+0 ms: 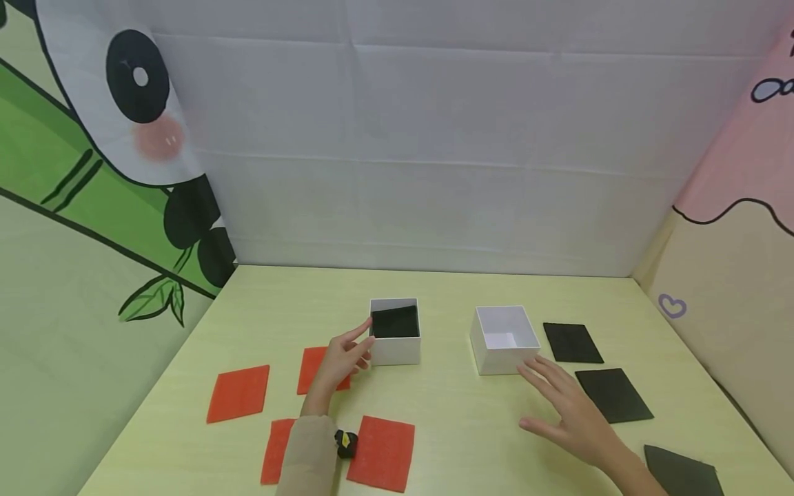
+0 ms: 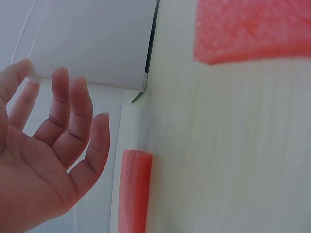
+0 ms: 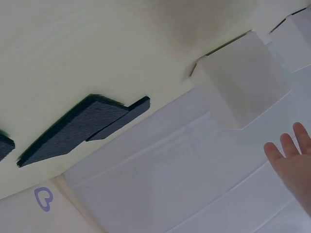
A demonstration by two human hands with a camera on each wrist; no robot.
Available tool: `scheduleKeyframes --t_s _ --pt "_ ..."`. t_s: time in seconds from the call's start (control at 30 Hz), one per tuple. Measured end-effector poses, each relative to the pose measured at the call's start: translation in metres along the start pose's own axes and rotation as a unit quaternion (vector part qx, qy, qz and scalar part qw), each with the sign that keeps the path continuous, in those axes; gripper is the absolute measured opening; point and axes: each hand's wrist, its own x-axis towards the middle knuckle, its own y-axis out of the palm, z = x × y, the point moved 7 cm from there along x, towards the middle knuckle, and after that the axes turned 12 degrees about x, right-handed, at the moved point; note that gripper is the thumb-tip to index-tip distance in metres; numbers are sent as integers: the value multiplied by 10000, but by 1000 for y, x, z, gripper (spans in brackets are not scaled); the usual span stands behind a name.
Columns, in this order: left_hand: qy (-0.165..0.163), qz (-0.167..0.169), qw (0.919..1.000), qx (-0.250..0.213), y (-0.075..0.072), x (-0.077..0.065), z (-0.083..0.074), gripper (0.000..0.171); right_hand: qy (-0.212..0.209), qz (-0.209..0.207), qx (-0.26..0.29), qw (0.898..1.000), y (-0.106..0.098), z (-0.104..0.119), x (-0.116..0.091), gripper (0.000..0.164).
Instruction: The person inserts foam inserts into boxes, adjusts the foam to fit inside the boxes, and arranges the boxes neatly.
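Observation:
My left hand point(image 1: 342, 358) is at the left side of a white open-topped box point(image 1: 395, 351), index finger and thumb by its rim and the other fingers loosely bent. A black foam-like square point(image 1: 397, 322) sits tilted inside that box. In the left wrist view, the fingertips of the left hand point(image 2: 58, 141) meet the edge of the box point(image 2: 97, 43). My right hand point(image 1: 567, 413) hovers with spread fingers near the front right corner of a second white box point(image 1: 505, 358), which holds nothing visible. The right wrist view shows the right hand point(image 3: 294, 165) apart from this box point(image 3: 243, 80).
Several red squares point(image 1: 238, 394) lie on the left half of the pale table point(image 1: 459, 441), partly under the left arm. Three black squares point(image 1: 614, 395) lie in a column on the right. A white cloth backdrop point(image 1: 434, 138) hangs behind the table.

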Motion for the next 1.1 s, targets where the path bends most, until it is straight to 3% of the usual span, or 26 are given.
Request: scheduleKeyframes --t_s 0.47,0.77,1.1 --pt "53 11 10000 -73 1 -1 1 49 279 -33 -299 9992 -18 -27 -38 71" --pt "43 29 10000 -73 2 -1 1 49 787 43 -303 9964 -30 -47 -60 76" --pt "13 6 10000 -73 2 1 2 47 1557 339 281 9868 -39 -65 -86 85"
